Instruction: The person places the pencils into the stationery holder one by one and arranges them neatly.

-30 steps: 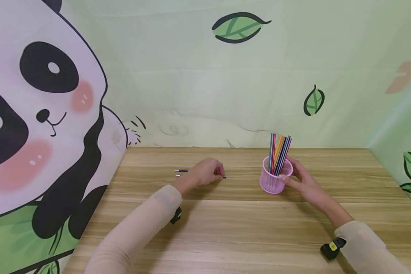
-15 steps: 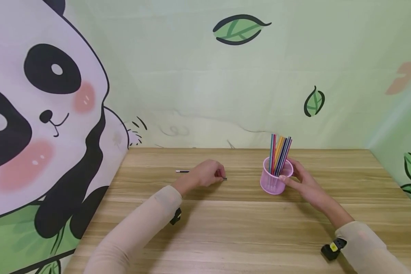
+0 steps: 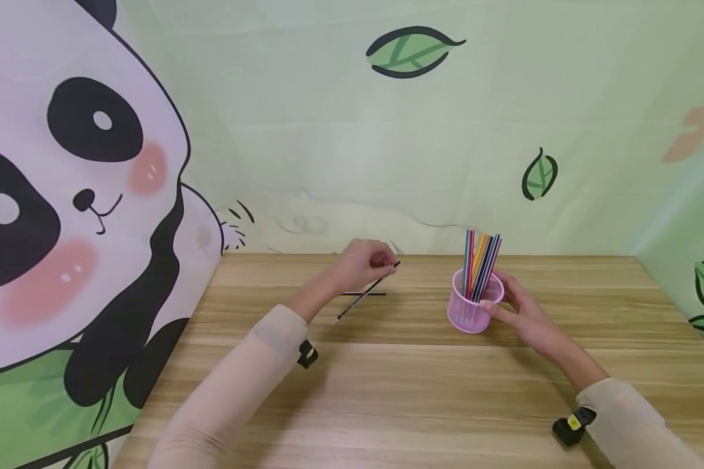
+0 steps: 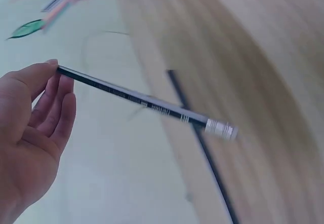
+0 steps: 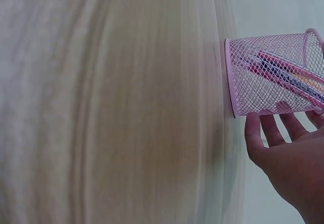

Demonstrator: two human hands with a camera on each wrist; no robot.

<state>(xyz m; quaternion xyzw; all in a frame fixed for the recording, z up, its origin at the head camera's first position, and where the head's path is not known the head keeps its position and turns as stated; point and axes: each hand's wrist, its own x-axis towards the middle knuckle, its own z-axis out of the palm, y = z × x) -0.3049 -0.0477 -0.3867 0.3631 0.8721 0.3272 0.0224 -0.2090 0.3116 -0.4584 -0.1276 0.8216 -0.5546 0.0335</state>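
My left hand [image 3: 360,266] pinches a black pencil [image 4: 109,87] between thumb and fingers near one end. The pencil slants down to the left over the table, its white eraser end lowest in the head view. A second black pencil [image 3: 378,294] lies on the table behind it, partly hidden by the left hand and wrist. To the right stands a pink mesh pen holder [image 3: 465,319], upright, with several coloured pencils [image 3: 480,260] leaning in it. My right hand [image 3: 522,316] holds its right side, thumb in front and fingers behind.
The wooden table [image 3: 422,391] ends at a pale green backdrop [image 3: 305,130] printed with leaves and a large panda [image 3: 94,195]. A black wrist camera [image 3: 572,426] sits on the right sleeve, another camera [image 3: 308,354] on the left.
My left hand has risen from the table with one pencil, which swung from lying flat to slanting. The second pencil stays on the table. My right hand and the pen holder have not moved.
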